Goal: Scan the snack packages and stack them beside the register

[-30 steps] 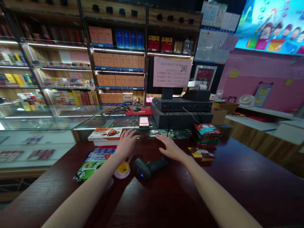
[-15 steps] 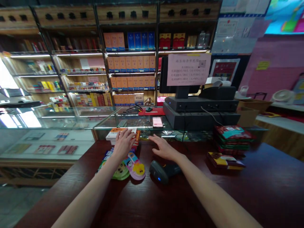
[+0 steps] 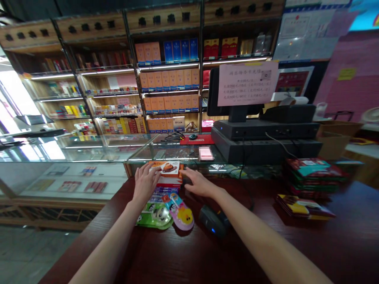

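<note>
A white and orange box with a picture on its lid lies on top of a small stack at the far side of the counter. My left hand is at its left side, fingers spread, with fingertips over the lid's left edge. On the opposite side my right hand reaches in with fingers stretched out, close to the box's right edge; whether it touches is unclear. Nearer me lie a green packet with a panda face and a pink and blue packet with a yellow duck. Under my right forearm sits a black barcode scanner.
A dark cash register with a screen stands on the glass case beyond the counter. On the right are a stack of dark red and green packets and yellow and brown packets. Shelves of boxes line the back wall.
My left hand has moved from over the boxes to their left side, showing more of the top lid. My right hand has come closer to the boxes. The view has shifted left.
</note>
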The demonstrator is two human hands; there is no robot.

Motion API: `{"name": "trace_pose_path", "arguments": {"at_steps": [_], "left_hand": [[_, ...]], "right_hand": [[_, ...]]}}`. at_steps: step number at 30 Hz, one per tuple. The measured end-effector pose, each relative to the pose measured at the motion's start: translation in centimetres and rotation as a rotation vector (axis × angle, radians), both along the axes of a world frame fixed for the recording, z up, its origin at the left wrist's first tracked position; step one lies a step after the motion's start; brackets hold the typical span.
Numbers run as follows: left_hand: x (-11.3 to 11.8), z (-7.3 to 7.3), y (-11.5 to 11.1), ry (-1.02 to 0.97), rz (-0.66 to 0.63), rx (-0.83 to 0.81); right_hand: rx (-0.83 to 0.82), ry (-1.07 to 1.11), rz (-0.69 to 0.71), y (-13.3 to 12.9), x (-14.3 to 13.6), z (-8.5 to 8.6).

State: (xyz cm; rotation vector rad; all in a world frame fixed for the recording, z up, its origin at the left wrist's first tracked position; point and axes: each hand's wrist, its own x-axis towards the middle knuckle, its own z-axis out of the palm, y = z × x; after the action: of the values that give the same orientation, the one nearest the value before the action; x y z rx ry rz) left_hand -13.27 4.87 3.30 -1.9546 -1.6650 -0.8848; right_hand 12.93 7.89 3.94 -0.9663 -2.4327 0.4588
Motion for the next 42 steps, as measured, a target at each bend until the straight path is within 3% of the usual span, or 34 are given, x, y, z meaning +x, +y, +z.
{"name": "trace_pose_path", "arguments": {"at_steps": [9,17,31,42], "left_hand": [[-2.9,-1.3,1.7,-0.125,0.039,0.024],[-4.0,-1.8,2.5,-0.388,0.119,-0.177],[-1.7,-0.7,1.2,-0.439,0.136,-0.228],[0.5,-1.0,0.8,-0.487,0.051,-0.176]], "right_hand": [[0.008,0.012,0.002,0.6,-1.5,0.2],[-0.032,-0.003,-0.025,1.1,-2.1,0.0],[-0.065,0.105,-0.017,0.4,-1.0,-0.2],[-0.139,0.278,-0.06,-1.0,1.3,-0.7]]}}
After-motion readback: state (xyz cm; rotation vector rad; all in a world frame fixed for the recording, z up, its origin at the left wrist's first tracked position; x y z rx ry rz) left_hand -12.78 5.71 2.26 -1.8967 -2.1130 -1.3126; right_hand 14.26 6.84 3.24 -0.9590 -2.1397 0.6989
